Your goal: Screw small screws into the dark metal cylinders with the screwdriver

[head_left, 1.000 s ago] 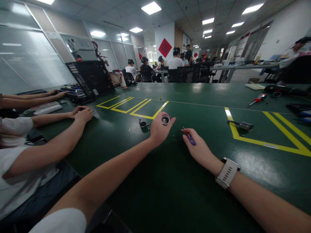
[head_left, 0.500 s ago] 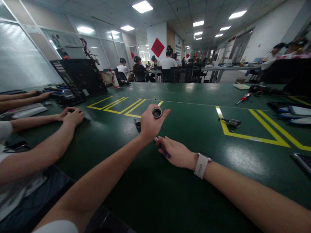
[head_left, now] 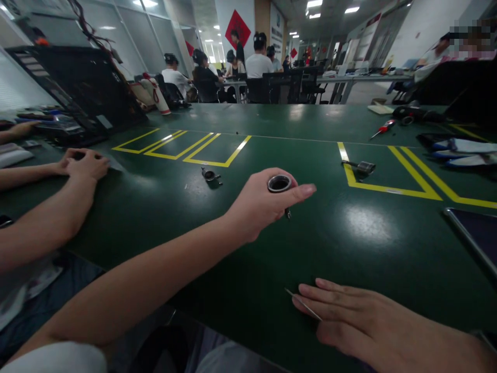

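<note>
My left hand [head_left: 254, 204] is closed around a dark, round metal part [head_left: 279, 184] with a ring-shaped opening facing up, held above the green table [head_left: 233, 264]. A small stub of the part pokes out below my fingers. Nearer the table's front edge, my right hand [head_left: 361, 318] holds a screwdriver [head_left: 305, 304] whose thin metal shaft points up and left. Its handle is hidden under the palm. A small dark metal piece [head_left: 210, 176] lies on the table, left of and beyond my left hand.
Yellow tape outlines [head_left: 205, 163] mark the table. To the right lie a dark metal part with a stem [head_left: 365, 167], a red screwdriver [head_left: 383, 128] and a tablet-like device [head_left: 476, 235]. A co-worker's hands [head_left: 86, 165] rest at left, near a black equipment case [head_left: 77, 93].
My left hand has moved right with the round part, its opening now facing more upward. My right hand has drawn back toward the near right with the screwdriver. The view has shifted too.
</note>
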Demonstrator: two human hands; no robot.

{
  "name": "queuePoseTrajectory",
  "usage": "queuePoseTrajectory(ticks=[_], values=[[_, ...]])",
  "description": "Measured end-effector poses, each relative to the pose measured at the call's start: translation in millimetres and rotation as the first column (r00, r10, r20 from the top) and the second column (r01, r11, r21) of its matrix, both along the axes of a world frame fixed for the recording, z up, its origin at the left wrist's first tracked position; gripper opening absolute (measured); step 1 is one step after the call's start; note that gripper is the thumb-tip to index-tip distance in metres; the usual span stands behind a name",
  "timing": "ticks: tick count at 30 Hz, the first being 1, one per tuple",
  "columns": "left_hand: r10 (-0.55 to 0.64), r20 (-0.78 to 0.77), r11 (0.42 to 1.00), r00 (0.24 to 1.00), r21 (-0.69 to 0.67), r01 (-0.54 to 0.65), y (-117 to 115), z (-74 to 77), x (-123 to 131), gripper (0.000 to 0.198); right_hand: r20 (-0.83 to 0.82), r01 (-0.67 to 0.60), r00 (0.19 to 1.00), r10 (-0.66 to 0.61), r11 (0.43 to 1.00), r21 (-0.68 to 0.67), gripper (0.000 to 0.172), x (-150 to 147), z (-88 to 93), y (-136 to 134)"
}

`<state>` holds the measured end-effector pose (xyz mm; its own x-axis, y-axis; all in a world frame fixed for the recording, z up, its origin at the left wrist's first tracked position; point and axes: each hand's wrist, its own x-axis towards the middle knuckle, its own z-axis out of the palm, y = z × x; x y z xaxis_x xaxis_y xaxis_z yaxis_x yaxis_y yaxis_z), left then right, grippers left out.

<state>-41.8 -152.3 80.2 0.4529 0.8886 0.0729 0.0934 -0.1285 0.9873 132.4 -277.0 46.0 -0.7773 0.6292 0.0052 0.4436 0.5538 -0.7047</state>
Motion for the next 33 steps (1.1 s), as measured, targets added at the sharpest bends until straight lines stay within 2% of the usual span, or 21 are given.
queuePoseTrajectory(ticks=[3,5,8,11,14,16,18,19,21,25,30,33], values=[[-0.094,0.024,0.985,0.995,-0.146,0.097,-20.8,1.7,3.6,0.019,-0.043,0.012,0.999,-0.014,1.000,-0.025,0.056,8.4,-3.8,-4.9],[-0.102,0.070,0.981,0.992,-0.156,0.112,-30.6,2.2,4.7,0.016,-0.105,0.063,0.992,-0.065,0.998,-0.021,0.055,16.3,-10.9,-8.9],[-0.147,0.085,0.984,0.985,-0.093,0.155,-39.1,3.3,3.0,0.013,-0.211,0.320,0.927,-0.310,0.947,0.014,0.053,30.9,-23.9,-15.4],[-0.166,0.051,0.985,0.985,-0.035,0.168,-41.4,4.7,-2.6,0.014,-0.265,0.562,0.785,-0.560,0.824,-0.077,0.038,40.8,-30.0,-16.1],[-0.182,0.017,0.982,0.983,-0.041,0.183,-41.0,4.6,-8.2,0.016,-0.359,0.691,0.596,-0.718,0.687,-0.226,0.016,42.7,-26.7,-10.5],[-0.194,0.004,0.979,0.981,-0.059,0.194,-41.7,3.5,-10.0,0.016,-0.475,0.718,0.415,-0.776,0.600,-0.352,0.017,42.0,-22.6,-7.4],[-0.172,0.011,0.983,0.985,-0.061,0.172,-43.8,1.6,-10.0,0.014,-0.513,0.692,0.322,-0.796,0.567,-0.446,0.028,41.6,-19.4,-7.5],[-0.166,0.020,0.983,0.986,-0.069,0.167,-45.3,0.4,-9.5,0.013,-0.499,0.679,0.327,-0.802,0.567,-0.467,0.032,41.8,-18.3,-8.8],[-0.214,0.050,0.967,0.976,-0.133,0.219,-48.5,-2.5,-8.0,0.015,-0.440,0.677,0.395,-0.806,0.579,-0.454,0.034,42.5,-17.4,-12.5],[-0.346,0.154,0.863,0.925,-0.333,0.379,-53.2,-8.4,-5.7,0.024,-0.335,0.706,0.534,-0.776,0.627,-0.328,0.032,43.2,-18.1,-19.0],[-0.364,0.237,0.760,0.901,-0.484,0.435,-54.1,-11.5,-5.6,0.032,-0.296,0.714,0.620,-0.726,0.679,-0.170,0.032,40.0,-16.1,-19.2],[-0.361,0.247,0.721,0.899,-0.537,0.437,-54.2,-11.1,-6.2,0.034,-0.256,0.700,0.673,-0.694,0.710,-0.084,0.037,34.7,-11.4,-18.0]])
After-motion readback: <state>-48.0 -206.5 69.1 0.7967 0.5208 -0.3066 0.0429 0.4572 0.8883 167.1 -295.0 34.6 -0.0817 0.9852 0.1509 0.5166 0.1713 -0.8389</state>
